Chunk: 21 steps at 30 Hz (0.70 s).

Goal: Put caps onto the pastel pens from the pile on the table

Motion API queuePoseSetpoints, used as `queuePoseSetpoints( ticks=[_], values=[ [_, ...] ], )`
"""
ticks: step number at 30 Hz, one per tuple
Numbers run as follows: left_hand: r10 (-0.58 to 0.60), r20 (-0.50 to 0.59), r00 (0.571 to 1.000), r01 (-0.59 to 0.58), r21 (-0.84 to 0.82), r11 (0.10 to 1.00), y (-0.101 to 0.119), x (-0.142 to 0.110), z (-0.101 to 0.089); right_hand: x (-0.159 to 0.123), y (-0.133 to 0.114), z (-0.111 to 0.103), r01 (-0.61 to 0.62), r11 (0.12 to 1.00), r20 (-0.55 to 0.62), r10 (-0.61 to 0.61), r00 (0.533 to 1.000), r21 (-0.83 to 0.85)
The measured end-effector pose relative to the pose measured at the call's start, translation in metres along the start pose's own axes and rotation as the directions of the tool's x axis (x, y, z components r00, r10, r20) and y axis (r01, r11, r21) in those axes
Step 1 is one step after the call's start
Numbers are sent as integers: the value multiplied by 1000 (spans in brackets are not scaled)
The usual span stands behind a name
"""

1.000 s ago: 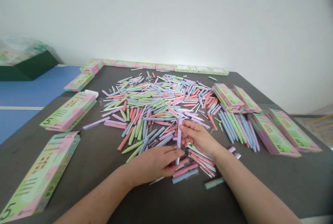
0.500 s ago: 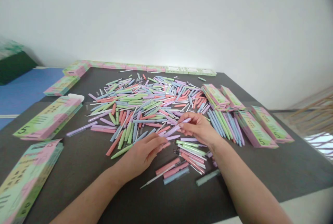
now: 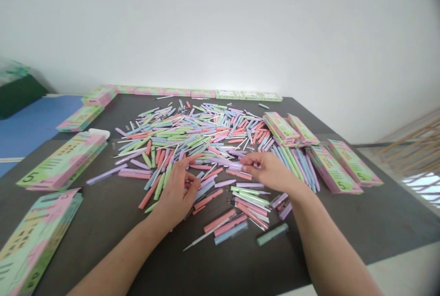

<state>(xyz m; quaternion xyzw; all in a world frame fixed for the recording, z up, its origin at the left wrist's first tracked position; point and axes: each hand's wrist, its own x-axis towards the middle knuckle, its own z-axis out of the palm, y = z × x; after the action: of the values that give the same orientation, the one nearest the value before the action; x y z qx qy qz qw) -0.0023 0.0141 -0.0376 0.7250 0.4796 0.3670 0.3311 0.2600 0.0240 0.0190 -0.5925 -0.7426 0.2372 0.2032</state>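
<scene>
A big heap of pastel pens [image 3: 192, 138] in pink, green, blue and lilac covers the middle of a dark table [image 3: 113, 222]. My left hand [image 3: 178, 190] rests on the near edge of the heap, fingers curled over a few pens. My right hand [image 3: 266, 170] hovers just right of it, its fingertips pinched on a lilac pen [image 3: 230, 164] lying across the heap. A small group of assembled pens [image 3: 240, 213] lies between and below my hands.
Flat pink-and-green boxes lie at the left [image 3: 65, 158], near left [image 3: 34, 236], right [image 3: 343, 165] and along the far edge [image 3: 192, 92]. A row of sorted pens [image 3: 295, 161] lies beside the right boxes. A blue floor mat [image 3: 30, 122] is at left.
My right hand has laid the lilac pen from upright to nearly flat and moved it up-right. My left hand let go of it and slid left onto the heap. The camera swung right.
</scene>
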Motion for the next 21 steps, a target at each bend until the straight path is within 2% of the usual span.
queuePoseSetpoints(
  ticks=[1, 3, 5, 8, 11, 16, 21],
  values=[
    [3, -6, 1000, -3, 30, 1000, 0, 0, -1, 0, 5, -9, -98, 993, -91, 91, 992, -67],
    [20, -6, 1000, -19, 89, 996, 0, 0, -1, -2, 20, -27, -286, 932, -278, 220, 935, -223],
    [49, -5, 999, -48, 137, 989, 0, -1, -2, -5, 38, -41, -439, 831, -378, 306, 874, -342],
    [93, 4, 996, -92, 170, 981, -2, -1, -1, -9, 60, -51, -550, 672, -390, 394, 833, -495],
    [109, 3, 994, -107, 178, 978, -2, -1, -2, -12, 71, -51, -599, 574, -378, 468, 799, -558],
    [130, 1, 991, -128, 198, 972, 1, -1, -2, -15, 75, -51, -638, 525, -311, 581, 752, -563],
    [158, -3, 987, -154, 218, 964, 2, -2, -2, -18, 81, -49, -626, 522, -244, 621, 745, -580]
  ],
)
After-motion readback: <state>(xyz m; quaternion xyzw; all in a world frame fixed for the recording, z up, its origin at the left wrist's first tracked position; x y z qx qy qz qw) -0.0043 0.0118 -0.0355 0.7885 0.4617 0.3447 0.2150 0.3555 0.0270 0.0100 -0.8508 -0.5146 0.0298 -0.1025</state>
